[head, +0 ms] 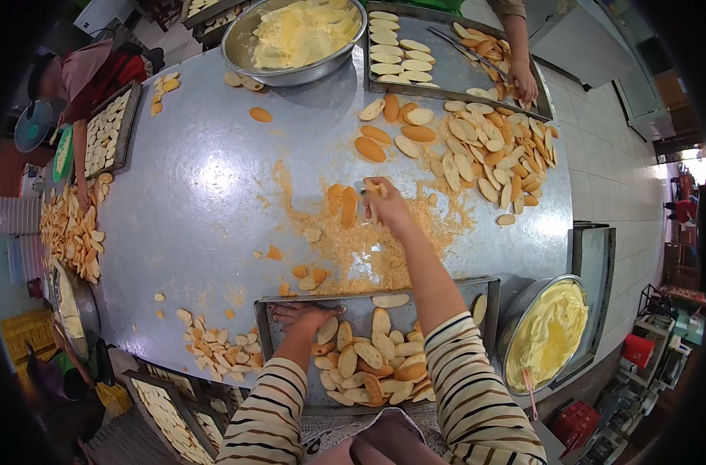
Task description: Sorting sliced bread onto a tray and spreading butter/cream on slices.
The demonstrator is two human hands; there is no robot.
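A metal baking tray (494, 314) lies at the table edge before me, with a heap of sliced bread pieces (367, 351) in it. My left hand (306, 315) rests spread in the tray's far left corner, beside the heap, with nothing seen in its fingers. Beyond the tray, my right hand (387, 206) is closed around slices of bread (376, 189), above the crumb-strewn metal table (184, 232). Two browned bread pieces (348, 206) lie just left of it. Past this hand, to the right, spreads a large pile of bread slices (498, 151).
A steel bowl of yellow cream (545, 337) stands right of my tray, another bowl (306, 72) at the far side. A co-worker's hand (523, 81) is at the far right tray (411, 87); another person's arm (80, 157) is at the left. Small bread pieces (219, 351) lie near left.
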